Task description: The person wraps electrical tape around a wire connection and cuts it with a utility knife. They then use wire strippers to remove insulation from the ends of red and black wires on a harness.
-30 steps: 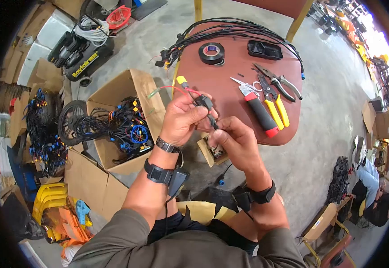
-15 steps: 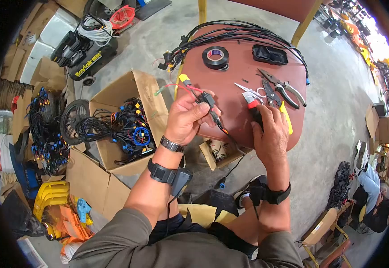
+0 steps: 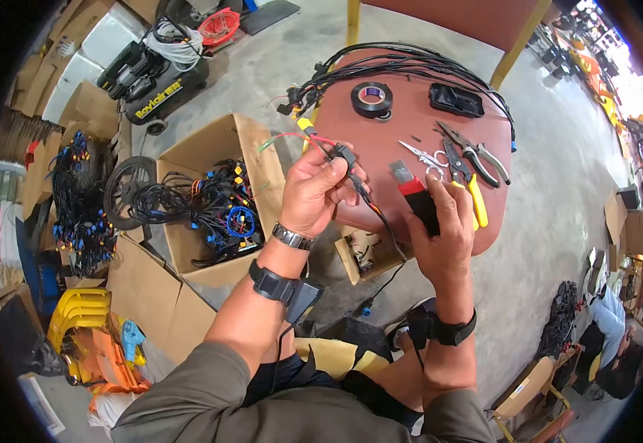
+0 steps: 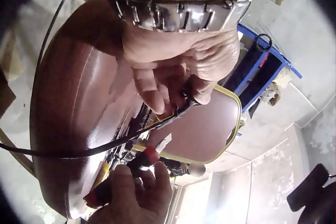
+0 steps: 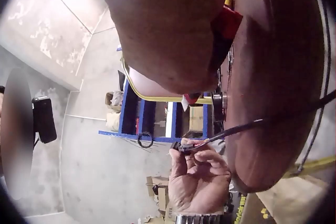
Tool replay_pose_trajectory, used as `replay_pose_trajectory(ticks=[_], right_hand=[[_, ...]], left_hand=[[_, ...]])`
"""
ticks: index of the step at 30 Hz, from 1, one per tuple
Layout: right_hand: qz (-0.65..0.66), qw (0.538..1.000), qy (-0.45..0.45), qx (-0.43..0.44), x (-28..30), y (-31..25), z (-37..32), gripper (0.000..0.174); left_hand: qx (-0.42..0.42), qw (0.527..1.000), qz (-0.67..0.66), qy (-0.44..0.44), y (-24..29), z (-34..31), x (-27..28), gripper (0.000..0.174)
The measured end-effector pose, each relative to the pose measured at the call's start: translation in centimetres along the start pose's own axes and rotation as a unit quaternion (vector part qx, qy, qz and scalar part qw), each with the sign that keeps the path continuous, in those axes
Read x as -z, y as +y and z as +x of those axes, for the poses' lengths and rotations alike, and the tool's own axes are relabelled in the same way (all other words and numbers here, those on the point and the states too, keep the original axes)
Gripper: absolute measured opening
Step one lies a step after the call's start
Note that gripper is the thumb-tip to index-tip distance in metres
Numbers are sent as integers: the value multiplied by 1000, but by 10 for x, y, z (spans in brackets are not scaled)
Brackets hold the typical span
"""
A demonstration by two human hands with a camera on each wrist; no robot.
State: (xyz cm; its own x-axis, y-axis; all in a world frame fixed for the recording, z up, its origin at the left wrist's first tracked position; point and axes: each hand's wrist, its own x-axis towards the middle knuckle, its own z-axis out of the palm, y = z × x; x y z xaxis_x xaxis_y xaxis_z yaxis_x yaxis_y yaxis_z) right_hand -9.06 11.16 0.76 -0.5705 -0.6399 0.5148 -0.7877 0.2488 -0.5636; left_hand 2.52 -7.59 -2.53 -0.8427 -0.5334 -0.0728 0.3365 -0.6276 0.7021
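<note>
My left hand (image 3: 312, 184) pinches a wiring harness at its black fuse-holder-like block (image 3: 345, 155), above the front edge of the brown chair seat (image 3: 340, 111). A yellow connector (image 3: 305, 125) and a red wire loop stick out past the fingers; the black cable (image 3: 389, 230) hangs down rightward. Over the seat's right part, my right hand (image 3: 445, 232) grips a utility knife (image 3: 412, 187) by its black and red handle, metal blade pointing up-left. In the left wrist view the knife (image 4: 149, 157) lies below the harness. Scissors (image 3: 419, 153) and yellow-handled cutters (image 3: 478, 201) lie beside the right hand.
Pliers (image 3: 469, 155), a tape roll (image 3: 369, 112), a black plastic tray (image 3: 456, 101) and a bundle of black cables (image 3: 417, 55) lie on the seat. Left stands a cardboard box (image 3: 259, 159) with tangled harnesses; a smaller box (image 3: 347, 267) sits below the seat. An air compressor (image 3: 163, 96) stands behind.
My right hand left the harness, moved right to the knife on the seat and now grips it, shifted slightly left. The left hand keeps its pinch on the harness.
</note>
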Motion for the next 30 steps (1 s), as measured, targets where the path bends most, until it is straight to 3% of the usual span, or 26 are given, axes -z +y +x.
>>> replay_pose_trajectory(ticks=[12, 18, 30], right_hand=[[165, 969, -150, -105, -2, -33, -8, 56], [115, 983, -137, -36, -1, -34, -4, 55], [117, 981, -150, -44, -3, -35, -2, 51]], left_hand=[[-18, 999, 23, 30, 3, -9, -3, 31], [-29, 998, 45, 44, 3, -9, -7, 30], [-40, 995, 74, 54, 2, -7, -6, 29]])
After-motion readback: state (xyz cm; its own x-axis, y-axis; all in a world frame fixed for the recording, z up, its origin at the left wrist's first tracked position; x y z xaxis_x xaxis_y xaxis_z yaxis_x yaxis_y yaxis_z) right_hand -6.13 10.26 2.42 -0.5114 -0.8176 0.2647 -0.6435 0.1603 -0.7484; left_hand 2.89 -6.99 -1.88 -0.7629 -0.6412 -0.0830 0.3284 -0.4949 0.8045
